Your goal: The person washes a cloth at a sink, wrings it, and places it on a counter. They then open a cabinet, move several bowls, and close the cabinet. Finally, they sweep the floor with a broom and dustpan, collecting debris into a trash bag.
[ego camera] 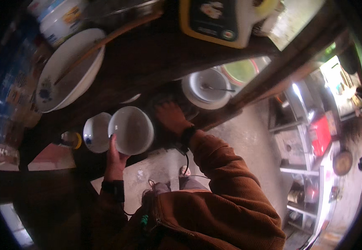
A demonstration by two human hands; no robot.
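Note:
A white bowl (131, 129) is tilted in my left hand (116, 157), its hollow side facing me. The thumb lies along the outer wall near the rim. Just left of it is another white bowl (96, 132) with a blue mark. My right hand (171, 117) reaches down into a dark spot of the lower shelf, and its fingertips rest on or near something dark that I cannot make out. To the right of that hand, white bowls (196, 100), one apparently within another, hold a metal spoon (220, 89).
On the upper wooden shelf (143, 50) stand a large white bowl (87, 84) with a long wooden stick (106, 40), a plastic jug (212, 22) and printed tubs (62, 23). A green basin (238, 71) is beyond the spoon. Shelving (305, 168) lines the right side.

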